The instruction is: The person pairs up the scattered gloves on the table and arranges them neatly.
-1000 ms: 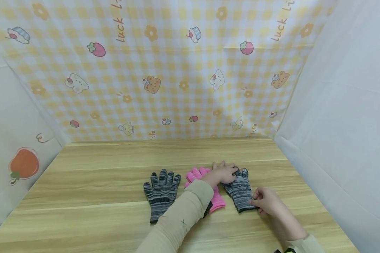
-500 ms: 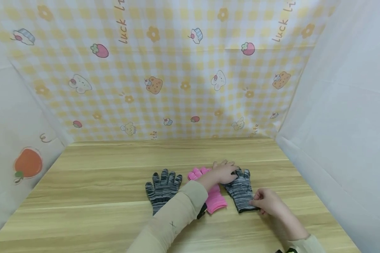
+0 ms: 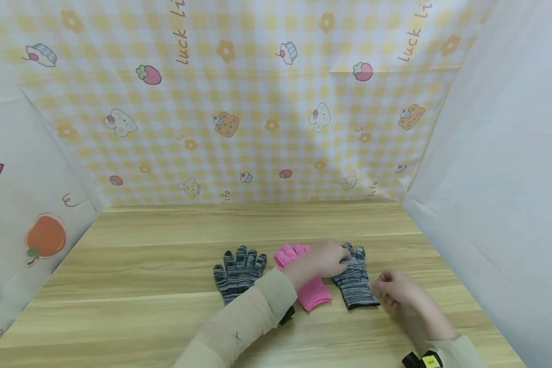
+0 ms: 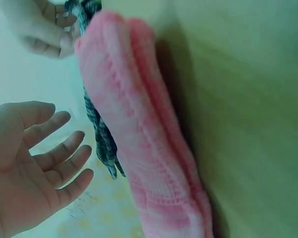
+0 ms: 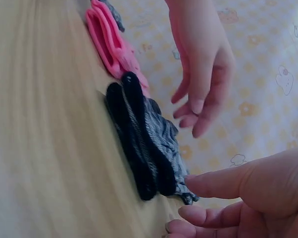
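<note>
Two dark grey striped knit gloves and a pink one between them lie on the wooden table. My left hand [image 3: 328,259] hovers over the fingers of the right-hand grey glove [image 3: 355,281], its own fingers loosely bent and holding nothing in the left wrist view. Its forearm crosses the pink glove [image 3: 314,294] and hides part of it and the cuff of the left grey glove [image 3: 240,273]. Beside the right grey glove's cuff is my right hand [image 3: 397,289]; in the right wrist view its thumb and fingers are apart, close to the folded black-edged cuff [image 5: 139,144].
The wooden tabletop [image 3: 133,266] ends at a yellow checked cloth backdrop [image 3: 253,102]. White cloth walls rise on the left [image 3: 9,204] and the right [image 3: 497,153]. A black wrist camera [image 3: 423,359] is strapped on the right wrist.
My left hand has lifted off the right grey glove, its spread fingers drawing in. The right hand has let go of the cuff and moved slightly right. The gloves lie where they were.
</note>
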A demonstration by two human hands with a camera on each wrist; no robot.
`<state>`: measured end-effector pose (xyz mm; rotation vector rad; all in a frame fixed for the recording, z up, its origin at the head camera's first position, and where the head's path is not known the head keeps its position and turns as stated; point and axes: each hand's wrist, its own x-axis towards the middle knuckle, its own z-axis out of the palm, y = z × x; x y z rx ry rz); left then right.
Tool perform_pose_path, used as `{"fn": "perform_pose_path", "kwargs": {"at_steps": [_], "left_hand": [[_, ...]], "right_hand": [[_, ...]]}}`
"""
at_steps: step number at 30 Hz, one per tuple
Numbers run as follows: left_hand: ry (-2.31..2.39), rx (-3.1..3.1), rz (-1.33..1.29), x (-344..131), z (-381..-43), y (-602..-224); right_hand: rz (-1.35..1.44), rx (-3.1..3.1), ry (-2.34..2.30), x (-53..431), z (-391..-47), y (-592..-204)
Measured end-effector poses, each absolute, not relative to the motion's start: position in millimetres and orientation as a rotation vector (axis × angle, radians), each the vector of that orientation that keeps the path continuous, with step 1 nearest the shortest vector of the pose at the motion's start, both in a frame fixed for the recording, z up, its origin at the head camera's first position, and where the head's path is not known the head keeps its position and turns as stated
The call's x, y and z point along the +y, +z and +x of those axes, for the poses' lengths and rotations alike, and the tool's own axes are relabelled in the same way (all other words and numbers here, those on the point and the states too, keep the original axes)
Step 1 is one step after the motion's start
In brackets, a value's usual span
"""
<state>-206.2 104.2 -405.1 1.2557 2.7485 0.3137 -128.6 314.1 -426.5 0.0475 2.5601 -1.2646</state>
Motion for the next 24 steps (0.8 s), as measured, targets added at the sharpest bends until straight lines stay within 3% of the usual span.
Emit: {"fn": "perform_pose_path", "kwargs": {"at_steps": [13,24], "left_hand": [[0.202,2.657,1.439,107.8,-171.6,-407.1],[-0.020,2.642,1.414,109.7,-155.1,-413.8]], "right_hand": [[-0.029,2.692,-1.268,323.9,-165.7,-419.0],[-0.113,2.760,-1.197,322.1,-201.2,-426.6]]}}
